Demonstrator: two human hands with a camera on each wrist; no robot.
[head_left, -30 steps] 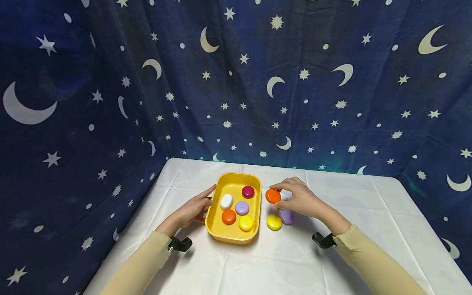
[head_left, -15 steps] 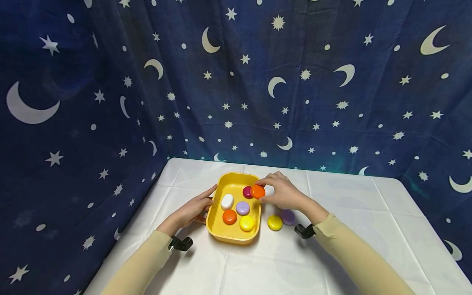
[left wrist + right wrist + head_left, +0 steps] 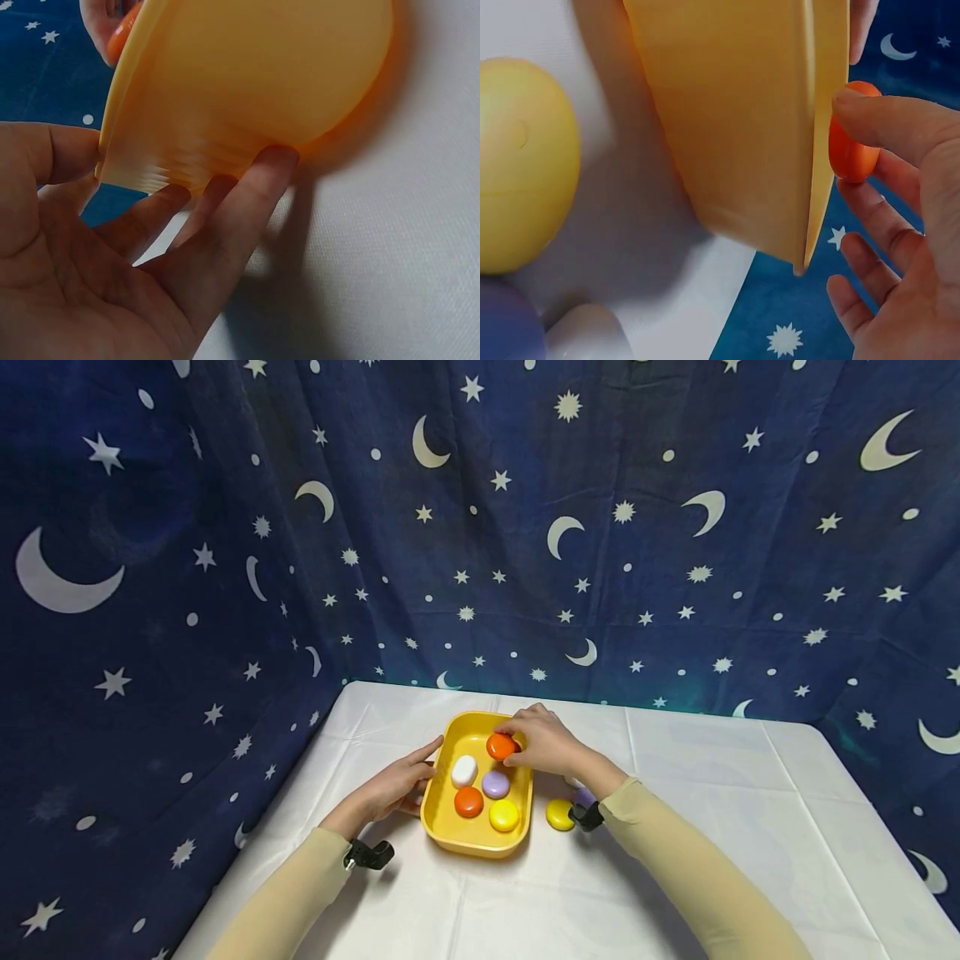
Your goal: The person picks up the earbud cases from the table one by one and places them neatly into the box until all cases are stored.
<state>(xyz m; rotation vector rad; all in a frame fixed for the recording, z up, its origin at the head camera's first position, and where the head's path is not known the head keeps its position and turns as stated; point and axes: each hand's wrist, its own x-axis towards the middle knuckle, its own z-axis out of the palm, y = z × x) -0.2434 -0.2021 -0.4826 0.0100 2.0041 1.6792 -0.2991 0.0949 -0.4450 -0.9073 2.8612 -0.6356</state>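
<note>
Between thumb and fingers, my right hand [image 3: 551,743] pinches a glossy orange disc [image 3: 501,747], held over the far right part of a yellow plastic tub [image 3: 474,845]. In the right wrist view the orange disc [image 3: 855,135] is on edge beside the tub's rim. My left hand [image 3: 387,789] touches the tub's left side, with extended fingers against its ribbed wall [image 3: 180,161] in the left wrist view. Inside lie a white oval piece [image 3: 464,772], a lilac disc [image 3: 496,784], a red-orange disc [image 3: 468,802] and a yellow disc [image 3: 504,815]. The crimson disc is mostly hidden behind the orange one.
Right of the tub, another yellow disc [image 3: 559,815] rests on the white tablecloth [image 3: 510,910]. Another lilac disc [image 3: 583,796] is partly covered by the right wrist camera, near a pale piece [image 3: 589,334]. A dark blue star-and-moon curtain [image 3: 525,527] hangs behind the table.
My right hand has carried the orange disc leftward from beside the tub, across its right rim, to above its inside. My left hand has stayed at the tub's left side.
</note>
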